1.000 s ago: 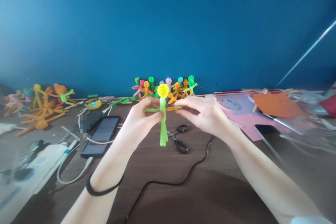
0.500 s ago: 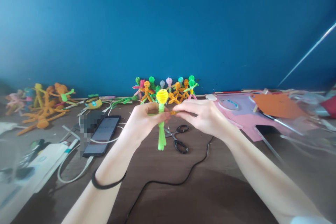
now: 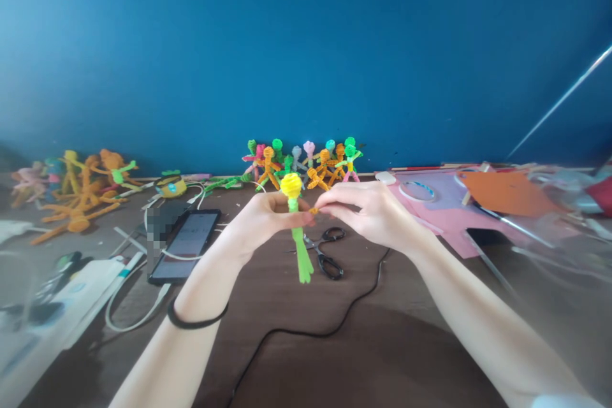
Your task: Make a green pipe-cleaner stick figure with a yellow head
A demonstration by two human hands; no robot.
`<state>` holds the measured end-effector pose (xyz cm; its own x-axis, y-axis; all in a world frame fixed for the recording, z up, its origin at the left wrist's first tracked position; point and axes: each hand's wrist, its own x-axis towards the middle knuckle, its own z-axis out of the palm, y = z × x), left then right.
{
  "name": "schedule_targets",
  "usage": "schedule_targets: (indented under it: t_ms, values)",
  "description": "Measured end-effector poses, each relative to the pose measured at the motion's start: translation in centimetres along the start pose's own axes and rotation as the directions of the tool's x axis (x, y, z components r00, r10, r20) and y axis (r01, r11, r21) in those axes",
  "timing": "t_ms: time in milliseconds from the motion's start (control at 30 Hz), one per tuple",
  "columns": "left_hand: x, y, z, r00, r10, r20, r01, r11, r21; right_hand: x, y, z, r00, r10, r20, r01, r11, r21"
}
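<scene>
A pipe-cleaner figure (image 3: 303,255) with a coiled yellow head and green body hangs in front of me, tilted, its green ends pointing down. My left hand (image 3: 265,220) is closed on its middle between thumb and fingers. On the other side, my right hand (image 3: 358,207) pinches a small orange-yellow piece (image 3: 313,210), apparently pipe cleaner, close to my left fingertips. Whether this piece is joined to the figure I cannot tell. Black-handled scissors (image 3: 329,264) lie on the table beneath my hands, the blades partly behind the green ends.
Several finished pipe-cleaner figures (image 3: 325,162) stand along the blue wall, with more piled (image 3: 79,204) at left. A phone (image 3: 191,242) with white cables lies left. A black cord (image 3: 329,333) crosses the table. Pink and orange sheets (image 3: 507,191) lie at right.
The figure has tilted: its yellow head has shifted slightly left and its green ends have swung right. The orange-yellow piece between my hands has dipped slightly. Both hands keep their grip.
</scene>
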<state>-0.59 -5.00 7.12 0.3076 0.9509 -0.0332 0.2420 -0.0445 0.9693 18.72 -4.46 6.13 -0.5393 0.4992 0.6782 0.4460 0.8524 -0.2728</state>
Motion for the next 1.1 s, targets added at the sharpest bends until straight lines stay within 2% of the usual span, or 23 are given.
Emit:
schedule_targets:
  t_ms: [167,433,833,967,1100]
  values:
    - [0.03,0.09,0.41,0.999,0.032,-0.016,-0.031,0.998,0.048,-0.05,0.16,0.04,1.000,0.001,0.004,-0.001,1.000,0.021]
    - [-0.02,0.06,0.39,0.999,0.023,-0.040,-0.023,1.000,0.001,-0.08,-0.05,0.07,0.999,0.039,-0.023,-0.038,0.998,0.042]
    - [-0.01,-0.04,0.67,0.998,0.037,-0.045,-0.039,0.998,-0.052,-0.21,0.22,0.64,0.998,-0.050,-0.041,0.049,0.998,-0.041]
    - [0.05,-0.08,0.91,0.996,0.048,-0.074,-0.050,0.998,-0.023,-0.20,0.22,0.71,0.996,-0.079,-0.037,0.076,0.995,-0.065]
    - [0.04,-0.22,1.11,0.991,0.089,-0.096,-0.084,0.995,0.051,-0.15,0.17,0.53,0.998,-0.048,-0.028,0.047,0.998,-0.047]
